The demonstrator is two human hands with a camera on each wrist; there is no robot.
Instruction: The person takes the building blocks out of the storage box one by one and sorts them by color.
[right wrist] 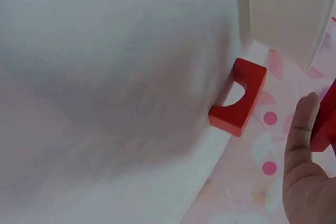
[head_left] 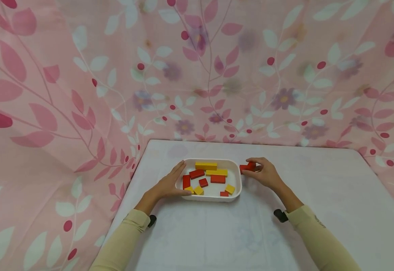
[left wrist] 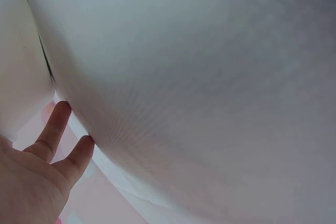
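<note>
Red block (right wrist: pixel 324 124) in right hand (head_left: pixel 266 174)

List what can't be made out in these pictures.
Head view: the leftmost yellow block, partly behind the left hand.
Head view: marking on the right sleeve, too small to read.
Right wrist view: red block in the right hand, cut off by the right edge.
Left wrist view: the tray's inside, hidden by its wall.

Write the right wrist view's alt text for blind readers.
A right hand pinches a partly cropped red block at right. Left of it, a red arch-shaped block stands on white cloth; part of a white tray shows above.
</note>
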